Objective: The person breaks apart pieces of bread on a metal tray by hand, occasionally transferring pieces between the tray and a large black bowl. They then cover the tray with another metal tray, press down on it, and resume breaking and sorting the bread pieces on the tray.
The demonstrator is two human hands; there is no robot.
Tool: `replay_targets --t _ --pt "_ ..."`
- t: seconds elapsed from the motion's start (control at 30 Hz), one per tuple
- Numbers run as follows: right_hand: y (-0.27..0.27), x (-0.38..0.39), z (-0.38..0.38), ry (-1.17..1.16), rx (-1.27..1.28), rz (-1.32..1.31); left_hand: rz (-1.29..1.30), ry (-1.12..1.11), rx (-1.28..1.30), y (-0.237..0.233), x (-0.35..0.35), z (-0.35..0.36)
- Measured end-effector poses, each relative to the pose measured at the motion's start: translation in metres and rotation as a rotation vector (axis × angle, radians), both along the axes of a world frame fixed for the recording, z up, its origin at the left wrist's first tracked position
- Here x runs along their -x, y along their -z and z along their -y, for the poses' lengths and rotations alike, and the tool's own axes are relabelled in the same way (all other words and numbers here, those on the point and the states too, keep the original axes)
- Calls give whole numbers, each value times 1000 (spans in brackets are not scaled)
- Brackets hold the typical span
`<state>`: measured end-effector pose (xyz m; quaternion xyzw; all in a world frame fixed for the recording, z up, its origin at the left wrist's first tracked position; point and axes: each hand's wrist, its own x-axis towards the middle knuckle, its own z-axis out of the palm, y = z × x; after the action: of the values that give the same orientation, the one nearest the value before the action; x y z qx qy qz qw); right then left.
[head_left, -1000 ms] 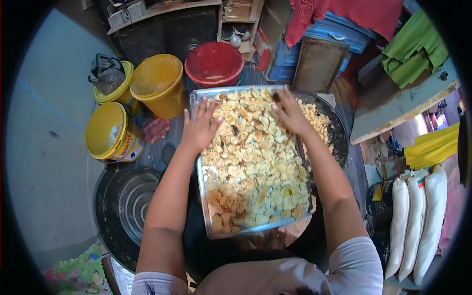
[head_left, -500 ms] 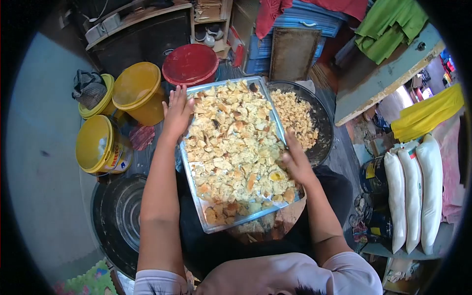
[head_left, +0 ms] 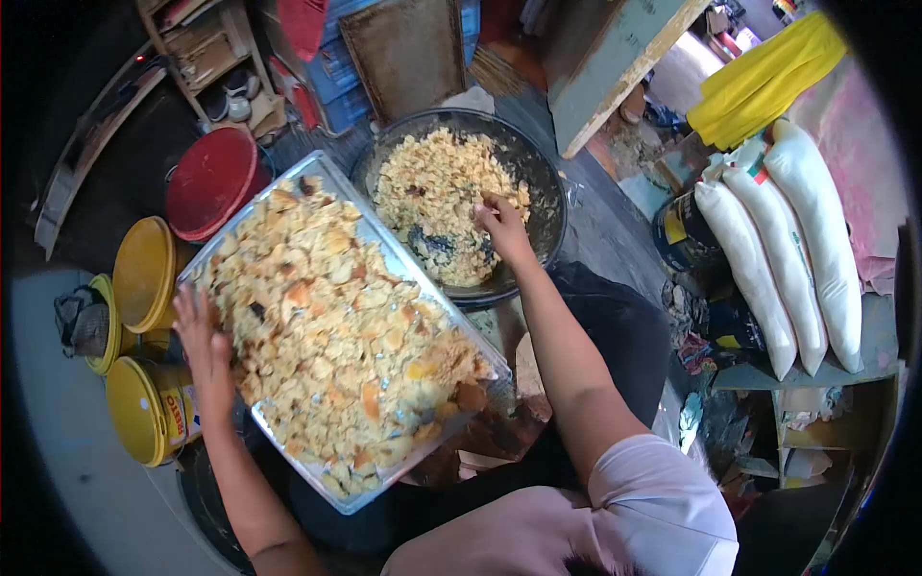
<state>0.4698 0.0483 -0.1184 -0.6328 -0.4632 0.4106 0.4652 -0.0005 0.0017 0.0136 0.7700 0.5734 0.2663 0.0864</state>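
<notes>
A metal baking tray [head_left: 341, 182], spread with torn, browned bread pieces [head_left: 327, 307], lies tilted across my lap. Along its left edge rests my left hand [head_left: 204, 350], fingers stretched out and spread. Beyond the tray's upper right side is a large dark round pan [head_left: 549, 182] with a heap of smaller bread pieces [head_left: 432, 178]. My right hand [head_left: 505, 228] is over the right part of that heap, its fingers drawn together. Whatever they may hold is too small to make out. Part of the pan's dark bottom shows through the pieces.
Yellow buckets [head_left: 144, 274] and a red-lidded bucket [head_left: 213, 182] stand on the left. At the right, long white filled bags [head_left: 802, 250] lie on a low shelf [head_left: 874, 336]. Behind the pan are a leaning brown board [head_left: 408, 58] and a door [head_left: 624, 67].
My right hand has left the tray's right edge and moved over the pan, its fingers now together. The tray has shifted left and turned. The view has swung to the right.
</notes>
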Motion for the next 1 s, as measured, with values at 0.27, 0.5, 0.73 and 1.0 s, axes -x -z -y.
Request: replay_targets --t 0.27,0.5,0.73,1.0 --pt "274 7 -23 -328 613 818 395 -314 65 14 19 32" --pt "231 -3 -35 -550 606 926 756 -333 79 22 34 11" --pt "186 -77 -62 -126 385 32 901 -185 176 13 48 -48" --pt "-172 114 -89 -628 -89 104 1349 -143 34 36 44 -67"
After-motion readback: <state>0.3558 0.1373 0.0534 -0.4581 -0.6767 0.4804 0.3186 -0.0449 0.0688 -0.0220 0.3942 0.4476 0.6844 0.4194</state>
